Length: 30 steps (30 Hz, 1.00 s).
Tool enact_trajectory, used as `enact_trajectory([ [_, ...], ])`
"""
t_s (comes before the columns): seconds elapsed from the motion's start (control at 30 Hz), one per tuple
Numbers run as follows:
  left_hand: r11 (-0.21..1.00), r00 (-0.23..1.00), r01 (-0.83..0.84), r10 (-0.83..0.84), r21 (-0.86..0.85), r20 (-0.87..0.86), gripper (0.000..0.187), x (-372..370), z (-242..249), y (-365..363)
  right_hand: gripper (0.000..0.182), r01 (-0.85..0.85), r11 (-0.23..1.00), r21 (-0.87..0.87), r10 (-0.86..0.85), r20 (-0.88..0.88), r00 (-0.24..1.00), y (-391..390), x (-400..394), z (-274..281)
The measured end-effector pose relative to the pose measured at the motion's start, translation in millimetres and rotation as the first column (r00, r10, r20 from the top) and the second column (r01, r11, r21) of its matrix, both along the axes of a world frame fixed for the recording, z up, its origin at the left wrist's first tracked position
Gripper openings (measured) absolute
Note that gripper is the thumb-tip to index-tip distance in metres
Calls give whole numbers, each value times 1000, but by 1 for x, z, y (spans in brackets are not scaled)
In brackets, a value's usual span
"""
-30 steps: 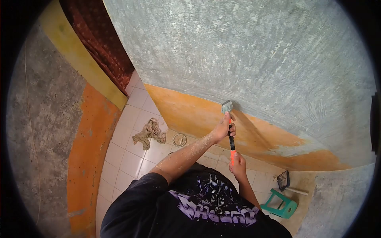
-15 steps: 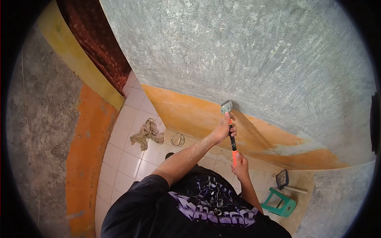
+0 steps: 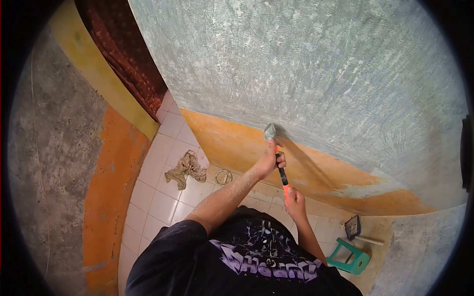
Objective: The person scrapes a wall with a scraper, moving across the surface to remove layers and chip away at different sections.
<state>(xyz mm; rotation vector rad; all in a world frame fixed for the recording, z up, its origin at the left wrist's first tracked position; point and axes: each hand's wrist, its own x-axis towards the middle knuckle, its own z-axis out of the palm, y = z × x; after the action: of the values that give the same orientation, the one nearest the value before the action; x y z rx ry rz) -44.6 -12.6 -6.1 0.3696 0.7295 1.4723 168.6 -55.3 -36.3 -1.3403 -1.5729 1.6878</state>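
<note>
A scraper (image 3: 282,176) with an orange and black handle is held in both hands, its metal head touching the wall (image 3: 296,64) where bare grey meets orange paint (image 3: 232,140). My left hand (image 3: 269,159) is wrapped round the upper handle just below the head, and dust speckles that forearm. Lower down, my right hand (image 3: 295,203) grips the orange end of the handle. The tool's shadow falls on the orange paint to its right.
On the tiled floor (image 3: 159,165) lie a crumpled cloth (image 3: 186,170) and a round ring-like object (image 3: 223,176). A green stool (image 3: 354,261) and a dark basket-like tool (image 3: 352,227) are at lower right. A red curtain (image 3: 123,54) hangs at upper left.
Both hands and the scraper have moved a little to the left along the wall. The grip looks the same, and the view has shifted slightly.
</note>
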Motion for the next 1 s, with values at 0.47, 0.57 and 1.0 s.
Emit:
enact_trajectory([
  [0.47, 999, 997, -35, 37, 30, -65, 66, -22, 2, -6, 38, -20, 994, 110, 16, 44, 999, 2, -21, 13],
  [0.57, 1000, 999, -27, 28, 10, -24, 66, -18, -4, -3, 39, 27, 998, 50, -27, 2, 1000, -1, -19, 7],
  [1.0, 995, 992, -95, 96, 5, -78, 66, -58, 2, -17, 34, -71, 963, 262, 44, 107, 993, 0, -58, -4],
])
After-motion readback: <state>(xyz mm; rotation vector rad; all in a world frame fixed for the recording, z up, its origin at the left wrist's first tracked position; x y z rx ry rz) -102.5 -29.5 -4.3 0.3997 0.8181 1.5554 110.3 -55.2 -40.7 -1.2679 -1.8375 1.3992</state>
